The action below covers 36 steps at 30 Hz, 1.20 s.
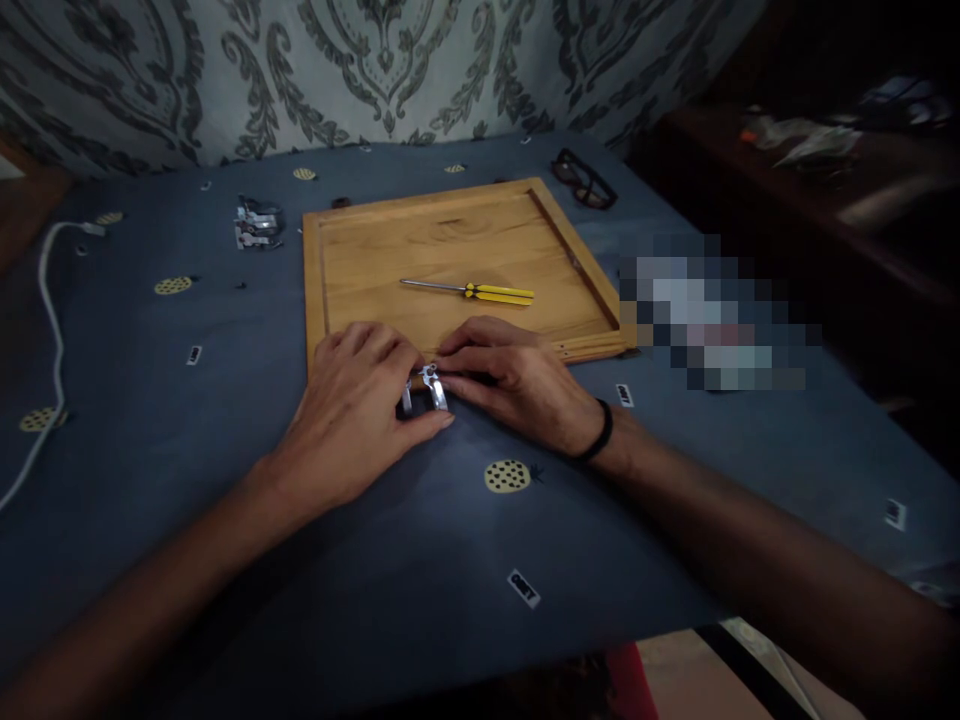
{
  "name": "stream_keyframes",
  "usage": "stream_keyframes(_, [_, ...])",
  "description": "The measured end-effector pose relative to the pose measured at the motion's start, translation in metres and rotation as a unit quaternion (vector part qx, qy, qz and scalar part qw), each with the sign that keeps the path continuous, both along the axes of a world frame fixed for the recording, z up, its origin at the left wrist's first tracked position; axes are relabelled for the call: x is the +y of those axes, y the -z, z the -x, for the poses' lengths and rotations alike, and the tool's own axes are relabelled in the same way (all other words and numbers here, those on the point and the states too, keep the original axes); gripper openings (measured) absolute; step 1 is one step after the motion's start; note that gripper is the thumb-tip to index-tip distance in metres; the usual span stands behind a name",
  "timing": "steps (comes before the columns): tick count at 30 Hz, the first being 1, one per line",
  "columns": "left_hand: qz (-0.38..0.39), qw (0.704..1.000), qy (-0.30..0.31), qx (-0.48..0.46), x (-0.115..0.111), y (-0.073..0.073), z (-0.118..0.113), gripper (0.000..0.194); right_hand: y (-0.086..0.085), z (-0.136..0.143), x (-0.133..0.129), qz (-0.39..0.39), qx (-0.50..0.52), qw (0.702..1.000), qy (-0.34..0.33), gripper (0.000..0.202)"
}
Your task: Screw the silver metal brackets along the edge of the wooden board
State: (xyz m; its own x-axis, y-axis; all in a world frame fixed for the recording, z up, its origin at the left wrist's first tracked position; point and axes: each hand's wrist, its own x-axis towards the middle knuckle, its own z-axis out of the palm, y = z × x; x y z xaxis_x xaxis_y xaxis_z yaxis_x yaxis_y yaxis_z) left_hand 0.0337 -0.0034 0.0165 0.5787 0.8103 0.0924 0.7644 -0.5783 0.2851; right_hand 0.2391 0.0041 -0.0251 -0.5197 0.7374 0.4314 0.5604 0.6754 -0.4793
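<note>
A shiny metal hinge (435, 388) sits at the near edge of a wooden framed panel (390, 240). My left hand (356, 405) is closed around the hinge's left side, its thumb along the near end. From the right, my right hand (517, 380) pinches at the hinge's upper part; the fingertips touch it and what lies between them is too small to make out. A black band circles my right wrist. On the panel, just beyond my hands, lies a screwdriver (499, 294) with a yellow handle, its tip to the left.
More metal hinges (257, 225) lie left of the panel. Black glasses (583, 180) rest at the back right, and a blurred-out item (712, 320) is right of the panel. A white cable (46, 290) runs down the left of the blue cloth (300, 600).
</note>
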Motion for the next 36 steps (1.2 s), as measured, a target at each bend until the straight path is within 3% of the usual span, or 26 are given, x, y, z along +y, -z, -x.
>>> stream_keyframes(20, [-0.043,0.999,0.013,-0.015,0.003,0.004,-0.001,0.037,-0.005,0.001,-0.002,0.018,0.05,0.999,0.002,0.024])
stream_keyframes(36, [-0.046,0.998,0.016,-0.03,0.002,0.007,-0.001,0.037,0.004,0.014,0.002,-0.001,0.073,0.997,0.033,0.013])
